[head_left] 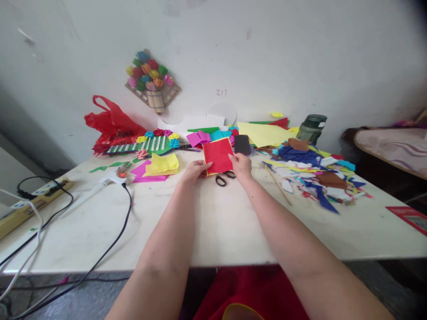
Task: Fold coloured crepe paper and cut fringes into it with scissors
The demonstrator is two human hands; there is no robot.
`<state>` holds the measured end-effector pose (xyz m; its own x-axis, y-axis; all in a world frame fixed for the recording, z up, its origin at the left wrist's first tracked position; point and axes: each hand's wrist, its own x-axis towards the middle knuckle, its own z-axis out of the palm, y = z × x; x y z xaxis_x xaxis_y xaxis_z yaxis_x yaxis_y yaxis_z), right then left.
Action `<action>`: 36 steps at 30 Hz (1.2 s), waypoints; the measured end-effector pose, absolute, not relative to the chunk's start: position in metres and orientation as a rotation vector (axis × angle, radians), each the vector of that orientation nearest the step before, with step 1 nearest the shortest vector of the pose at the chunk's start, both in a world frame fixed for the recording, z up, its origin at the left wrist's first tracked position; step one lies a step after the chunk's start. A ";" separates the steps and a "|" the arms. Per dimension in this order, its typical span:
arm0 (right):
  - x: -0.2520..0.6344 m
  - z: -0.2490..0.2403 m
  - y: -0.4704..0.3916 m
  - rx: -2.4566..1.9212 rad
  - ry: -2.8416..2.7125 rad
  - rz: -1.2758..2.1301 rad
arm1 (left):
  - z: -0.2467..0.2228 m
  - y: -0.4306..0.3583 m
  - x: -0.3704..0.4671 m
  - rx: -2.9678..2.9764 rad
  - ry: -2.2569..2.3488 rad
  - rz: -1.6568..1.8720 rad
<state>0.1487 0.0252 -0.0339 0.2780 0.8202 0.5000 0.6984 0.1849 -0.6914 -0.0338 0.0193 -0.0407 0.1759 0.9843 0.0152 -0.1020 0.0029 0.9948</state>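
Between my hands is a red paper sheet (pixel 218 155) with a yellow layer showing along its edges, held a little above the table and tilted. My left hand (pixel 196 171) pinches its lower left corner, thumb on top. On the other side, my right hand (pixel 241 166) grips the right edge, fingers closed. Below the sheet lie scissors (pixel 221 180); their black handles show, and the blades are hidden. A dark phone (pixel 242 145) rests just behind my right hand. Left of my left hand, folded yellow paper (pixel 162 164) sits on pink paper (pixel 141 171).
Paper scraps (pixel 320 169) heap at the right beside a wooden stick (pixel 278 184) and a green bottle (pixel 312 128). A glue gun (pixel 116 175) with a black cord, a power strip (pixel 36 201) and a red plastic bag (pixel 115 122) are at the left. Paper flowers (pixel 158 133) line the back.
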 end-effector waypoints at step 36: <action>0.147 -0.030 0.019 -1.449 -1.388 0.140 | -0.032 0.012 -0.037 1.217 0.940 1.010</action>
<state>0.1475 0.0195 -0.0305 0.3136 0.7722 0.5526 0.6466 0.2525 -0.7198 -0.0371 0.0117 -0.0322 0.2880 0.9571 -0.0325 -0.1017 0.0643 0.9927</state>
